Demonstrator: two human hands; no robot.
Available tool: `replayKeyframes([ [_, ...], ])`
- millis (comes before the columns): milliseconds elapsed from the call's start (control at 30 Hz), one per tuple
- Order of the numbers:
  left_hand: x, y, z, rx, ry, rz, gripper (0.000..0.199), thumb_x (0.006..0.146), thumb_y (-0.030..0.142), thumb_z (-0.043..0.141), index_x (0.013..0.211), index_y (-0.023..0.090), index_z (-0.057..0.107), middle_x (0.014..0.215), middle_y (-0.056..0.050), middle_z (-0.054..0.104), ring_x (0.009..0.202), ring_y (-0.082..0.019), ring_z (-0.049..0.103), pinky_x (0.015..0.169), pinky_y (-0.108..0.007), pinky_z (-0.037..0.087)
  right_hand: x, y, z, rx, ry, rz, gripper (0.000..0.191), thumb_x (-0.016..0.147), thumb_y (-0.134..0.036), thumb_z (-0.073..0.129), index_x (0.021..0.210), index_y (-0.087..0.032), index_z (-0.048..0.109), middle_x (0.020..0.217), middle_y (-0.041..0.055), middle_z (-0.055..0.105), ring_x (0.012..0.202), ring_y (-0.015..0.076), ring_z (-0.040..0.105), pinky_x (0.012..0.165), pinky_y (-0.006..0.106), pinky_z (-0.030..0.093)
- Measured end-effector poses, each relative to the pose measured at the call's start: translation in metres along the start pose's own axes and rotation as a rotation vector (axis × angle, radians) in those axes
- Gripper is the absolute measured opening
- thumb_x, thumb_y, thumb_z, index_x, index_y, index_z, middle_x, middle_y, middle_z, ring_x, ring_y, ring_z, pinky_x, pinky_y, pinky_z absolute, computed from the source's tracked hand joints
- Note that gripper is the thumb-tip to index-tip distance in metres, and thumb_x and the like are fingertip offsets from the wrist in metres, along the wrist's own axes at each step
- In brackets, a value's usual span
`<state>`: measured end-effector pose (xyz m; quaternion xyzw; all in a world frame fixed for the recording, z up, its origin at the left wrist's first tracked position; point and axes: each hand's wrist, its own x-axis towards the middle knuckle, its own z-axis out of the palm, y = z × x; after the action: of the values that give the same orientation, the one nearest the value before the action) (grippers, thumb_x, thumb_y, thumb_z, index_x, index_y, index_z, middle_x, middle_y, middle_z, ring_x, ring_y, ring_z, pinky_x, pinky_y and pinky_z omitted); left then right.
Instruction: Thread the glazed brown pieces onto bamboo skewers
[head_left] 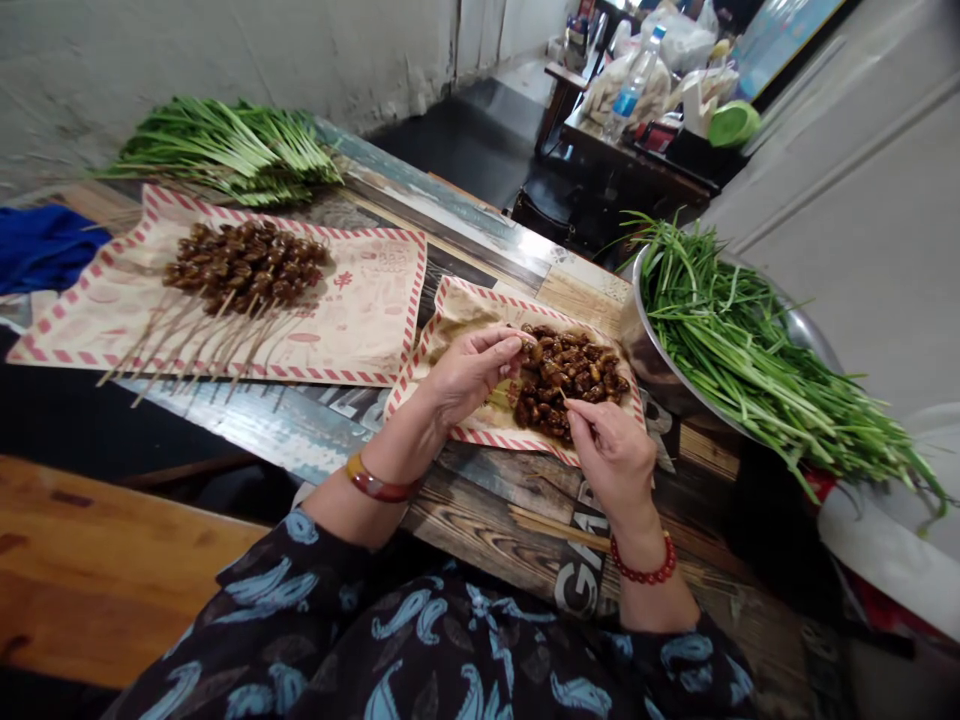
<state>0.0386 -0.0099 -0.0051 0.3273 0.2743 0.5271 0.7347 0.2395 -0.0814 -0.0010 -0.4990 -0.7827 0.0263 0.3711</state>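
Observation:
Glossy brown oval pieces that look like silkworm pupae (574, 370) lie heaped on a red-striped paper sheet (469, 300). Above the heap's left side, my left hand (480, 365) pinches one pupa (531, 352) between thumb and fingertips. My right hand (616, 455) is closed on a thin wooden skewer (564, 396), its tip pointing up and left toward the left hand. Farther left, skewers loaded with pupae (244, 262) rest on a larger paper sheet (360, 345), their bare sticks toward me. Several loose skewers (559, 527) lie under my right wrist.
A metal bowl (679, 375) full of green chives (757, 335) stands at the right. More chives (225, 150) are piled at the back left, near a blue cloth (45, 250). Behind, a dark table (637, 155) holds a bottle (636, 85) and bags. A wooden bench (112, 560) is lower left.

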Motion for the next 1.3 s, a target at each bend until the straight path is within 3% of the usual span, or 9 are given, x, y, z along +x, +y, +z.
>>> replayKeyframes([
  [200,0.0001,0.0005,-0.0022,-0.076,-0.003,-0.031,0.023,0.075,0.032,0.076,0.091,0.016,0.072,0.092,-0.005,0.069,0.072,-0.008,0.06,0.064,-0.021,0.048,0.0002,-0.0034,-0.0006,-0.009,-0.002,-0.015,0.018,0.092,-0.016,0.056,0.1,-0.019,0.071,0.082,0.0046,0.073,0.07,0.0141,0.068,0.071,0.028,0.055],
  [300,0.0005,0.0022,-0.0033,-0.112,-0.006,-0.019,0.026,0.075,0.032,0.076,0.093,0.014,0.07,0.089,-0.006,0.07,0.071,-0.01,0.063,0.062,-0.021,0.049,0.0013,-0.0061,-0.0027,-0.01,0.016,-0.048,0.017,0.091,-0.014,0.057,0.099,-0.019,0.071,0.081,0.0041,0.073,0.07,0.0136,0.067,0.069,0.026,0.054],
  [433,0.0018,0.0033,-0.003,-0.127,0.086,0.01,0.025,0.078,0.029,0.074,0.096,0.012,0.068,0.082,-0.005,0.07,0.066,-0.01,0.064,0.06,-0.02,0.05,0.0007,-0.0078,-0.0042,-0.027,-0.017,-0.077,0.018,0.091,-0.014,0.057,0.101,-0.019,0.071,0.083,0.0046,0.074,0.07,0.0138,0.068,0.07,0.026,0.054],
  [667,0.0024,0.005,0.0003,-0.099,0.148,0.006,0.019,0.081,0.026,0.071,0.092,0.011,0.066,0.076,-0.004,0.068,0.061,-0.009,0.063,0.06,-0.021,0.051,-0.0023,-0.0083,-0.0046,-0.06,-0.07,-0.01,0.021,0.093,-0.018,0.055,0.105,-0.021,0.072,0.084,0.0043,0.074,0.07,0.0139,0.068,0.071,0.026,0.054],
  [1300,0.0019,0.0025,-0.0001,-0.029,0.128,0.068,0.018,0.081,0.026,0.07,0.092,0.012,0.066,0.077,-0.003,0.068,0.062,-0.008,0.062,0.062,-0.022,0.051,-0.0021,-0.0086,-0.0068,-0.068,-0.103,0.005,0.022,0.094,-0.019,0.053,0.105,-0.019,0.072,0.078,0.004,0.071,0.066,0.0129,0.064,0.067,0.026,0.051],
])
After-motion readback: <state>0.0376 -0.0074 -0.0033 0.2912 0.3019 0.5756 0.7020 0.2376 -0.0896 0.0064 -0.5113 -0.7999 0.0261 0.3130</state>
